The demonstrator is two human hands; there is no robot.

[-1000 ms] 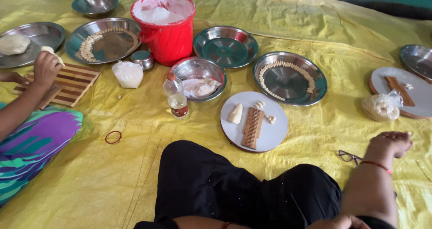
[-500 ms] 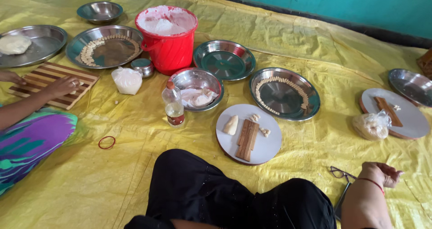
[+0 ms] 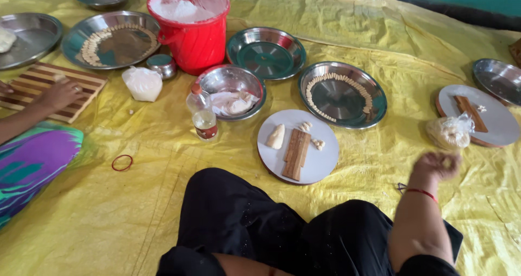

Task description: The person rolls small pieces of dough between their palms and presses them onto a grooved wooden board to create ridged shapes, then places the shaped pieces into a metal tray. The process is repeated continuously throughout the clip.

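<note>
My right hand (image 3: 437,165) hovers blurred over the yellow sheet (image 3: 380,48) near a bagged dough lump (image 3: 448,132) — fingers curled shut, contents unclear — left hand unseen

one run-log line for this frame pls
right hand: raised, blurred, fingers curled, contents unclear | left hand: out of view | nearest: dough bag | front: round board, ridged wooden block

Ridged board (image 3: 296,153) on round plate (image 3: 320,162)
</note>
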